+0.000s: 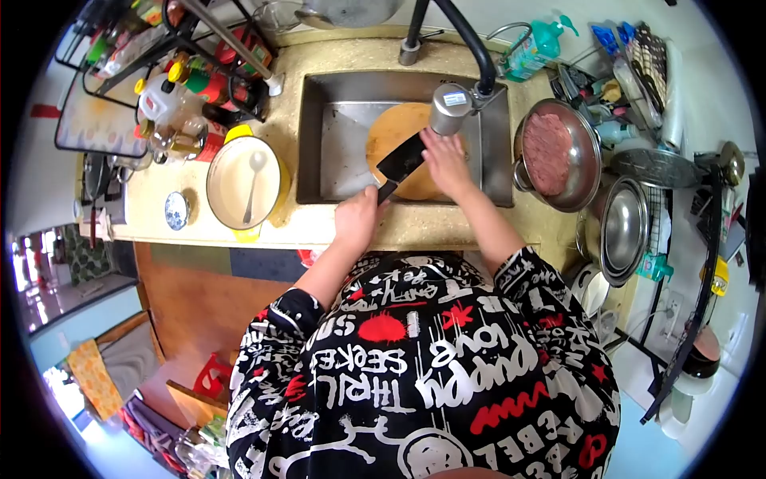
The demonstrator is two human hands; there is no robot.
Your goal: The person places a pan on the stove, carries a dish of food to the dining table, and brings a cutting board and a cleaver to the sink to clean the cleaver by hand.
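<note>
My left hand (359, 217) is wrapped round the handle of a black cleaver (404, 158), whose blade points up and to the right over the sink (327, 185). Beside the blade's far end, my right hand (447, 162) has its fingers stretched out, at or very near the blade; whether they touch it is hard to tell. Under the cleaver a round wooden cutting board (388, 128) lies in the sink. The metal head of the black faucet (452, 108) hangs just above my right fingertips.
Left of the sink stand a yellow pot (231, 188) with a spoon, a small patterned dish (177, 211) and bottles (162, 100). On the right are a steel pan (586, 152) of minced meat (546, 152), metal bowls (625, 227) and a green pump bottle (535, 49).
</note>
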